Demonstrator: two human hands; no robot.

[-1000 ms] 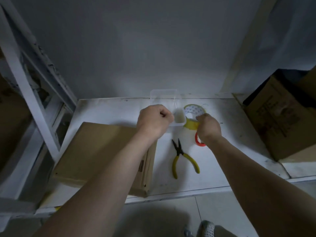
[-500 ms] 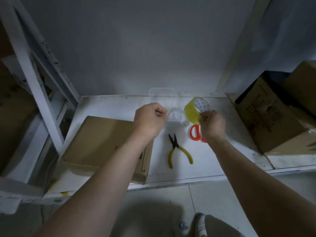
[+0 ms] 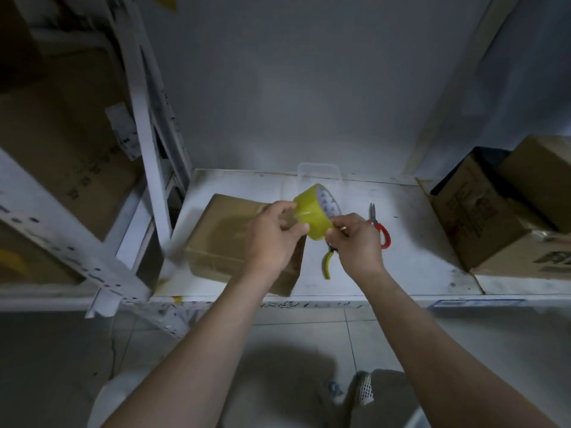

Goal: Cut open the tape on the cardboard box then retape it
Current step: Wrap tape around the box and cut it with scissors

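A flat brown cardboard box lies on the white shelf, left of centre. Above its right end I hold a yellow roll of tape in the air. My right hand grips the roll from the right side. My left hand has thumb and fingers curled against the roll's left face. Red-handled scissors lie on the shelf just right of my right hand.
Yellow-handled pliers lie below my right hand, partly hidden. A clear plastic container stands at the back wall. Brown cartons fill the shelf's right end. A white rack upright and more cartons stand at left.
My right hand lifted the tape roll off the shelf and brought it left over the box's end. My left hand came over and took hold of the roll's other side.
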